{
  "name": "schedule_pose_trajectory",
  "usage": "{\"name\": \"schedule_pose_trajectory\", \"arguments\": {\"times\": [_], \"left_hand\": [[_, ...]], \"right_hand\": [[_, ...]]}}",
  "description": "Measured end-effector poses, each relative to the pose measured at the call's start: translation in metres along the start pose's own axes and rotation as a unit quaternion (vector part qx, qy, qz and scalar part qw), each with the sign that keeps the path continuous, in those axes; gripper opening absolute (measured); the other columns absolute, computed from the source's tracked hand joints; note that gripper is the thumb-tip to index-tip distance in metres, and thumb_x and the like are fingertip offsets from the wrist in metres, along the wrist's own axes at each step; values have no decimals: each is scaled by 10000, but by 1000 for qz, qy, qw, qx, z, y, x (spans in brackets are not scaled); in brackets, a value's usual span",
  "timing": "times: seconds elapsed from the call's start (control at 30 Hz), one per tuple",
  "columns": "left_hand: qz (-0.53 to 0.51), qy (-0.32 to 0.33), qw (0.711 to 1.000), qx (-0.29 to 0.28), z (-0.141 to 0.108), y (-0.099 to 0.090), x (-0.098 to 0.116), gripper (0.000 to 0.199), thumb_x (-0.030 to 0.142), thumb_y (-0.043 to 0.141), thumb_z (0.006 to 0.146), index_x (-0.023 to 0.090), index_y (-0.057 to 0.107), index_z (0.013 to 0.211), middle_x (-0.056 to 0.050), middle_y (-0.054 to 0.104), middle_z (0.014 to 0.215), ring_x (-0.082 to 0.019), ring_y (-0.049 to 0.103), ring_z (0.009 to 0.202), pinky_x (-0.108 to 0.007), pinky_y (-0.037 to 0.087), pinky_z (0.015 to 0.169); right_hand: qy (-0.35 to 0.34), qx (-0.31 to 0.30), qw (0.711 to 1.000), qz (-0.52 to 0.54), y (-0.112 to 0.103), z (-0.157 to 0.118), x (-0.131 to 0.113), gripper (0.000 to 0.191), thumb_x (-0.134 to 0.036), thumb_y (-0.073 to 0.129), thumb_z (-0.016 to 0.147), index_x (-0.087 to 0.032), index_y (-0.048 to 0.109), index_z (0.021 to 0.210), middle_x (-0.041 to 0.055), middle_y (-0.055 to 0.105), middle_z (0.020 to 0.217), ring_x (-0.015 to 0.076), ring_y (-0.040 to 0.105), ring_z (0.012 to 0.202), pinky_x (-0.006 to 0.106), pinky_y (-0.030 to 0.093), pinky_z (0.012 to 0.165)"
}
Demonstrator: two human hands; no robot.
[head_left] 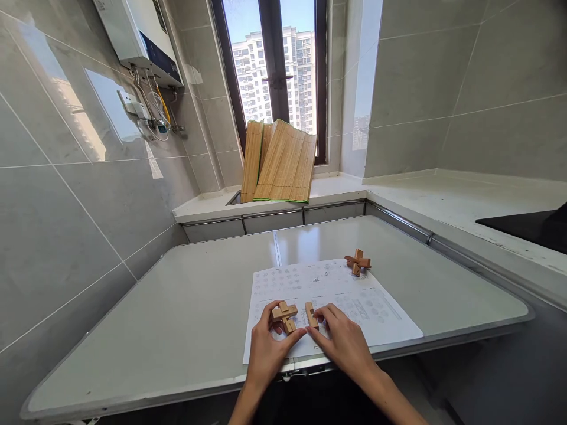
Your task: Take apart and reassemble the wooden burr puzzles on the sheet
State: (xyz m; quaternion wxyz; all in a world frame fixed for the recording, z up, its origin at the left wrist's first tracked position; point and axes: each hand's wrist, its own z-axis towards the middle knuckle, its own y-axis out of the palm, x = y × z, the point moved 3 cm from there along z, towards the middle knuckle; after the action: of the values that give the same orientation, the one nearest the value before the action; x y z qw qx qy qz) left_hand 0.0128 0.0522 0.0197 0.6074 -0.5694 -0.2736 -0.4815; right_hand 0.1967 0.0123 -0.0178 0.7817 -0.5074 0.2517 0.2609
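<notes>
Several interlocked wooden puzzle pieces (286, 313) form a small cluster, gripped between the thumb and fingers of my left hand (270, 345). Just to its right, a single notched wooden puzzle piece (310, 316) stands apart from the cluster. My right hand (343, 339) has its thumb and fingers closed on that piece. The two thumb tips come close together near the paper's front edge. Beneath both hands lies a white instruction sheet (292, 289) printed with small diagrams, too fine to read.
A darker wooden burr puzzle (358, 262) rests at the sheet's back right corner. The pale folding table (186, 307) has a seam at its far side. Beyond it, a folded bamboo mat (286, 162) leans before the window on a white counter (443, 192).
</notes>
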Motion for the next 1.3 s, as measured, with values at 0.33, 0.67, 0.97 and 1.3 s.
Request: {"name": "schedule_pose_trajectory", "arguments": {"times": [0.33,0.67,0.97,1.3], "left_hand": [[-90,-14,996,-10,-3,1,2,635,418,849,699,225,569,1235,-58,741,1077,-202,675,861,-342,550,844],[-199,-27,978,-60,-11,16,8,656,381,859,719,219,558,1278,-89,717,1192,-259,688,1064,-355,540,946],[-193,-27,979,-52,-14,21,9,699,376,877,695,215,561,1298,-84,717,1199,-272,683,1092,-359,547,958],[-277,-67,957,-52,-14,26,3,704,408,887,667,180,591,1264,-129,726,1210,-293,692,1112,-366,553,968]], "right_hand": [[104,-80,913,385,-17,-6,-8,382,-530,698,866,-208,666,1068,57,735,917,239,702,876,344,563,801],[80,-1,902,423,-6,-17,-26,343,-471,713,892,-239,573,1102,81,717,1061,241,706,1036,352,581,913],[71,53,928,361,-10,-22,-25,355,-501,691,893,-230,578,1091,98,725,1043,254,716,998,369,613,880],[83,52,924,371,-5,-23,-26,376,-519,692,886,-222,577,1086,112,721,1066,259,719,979,373,613,871]]}}
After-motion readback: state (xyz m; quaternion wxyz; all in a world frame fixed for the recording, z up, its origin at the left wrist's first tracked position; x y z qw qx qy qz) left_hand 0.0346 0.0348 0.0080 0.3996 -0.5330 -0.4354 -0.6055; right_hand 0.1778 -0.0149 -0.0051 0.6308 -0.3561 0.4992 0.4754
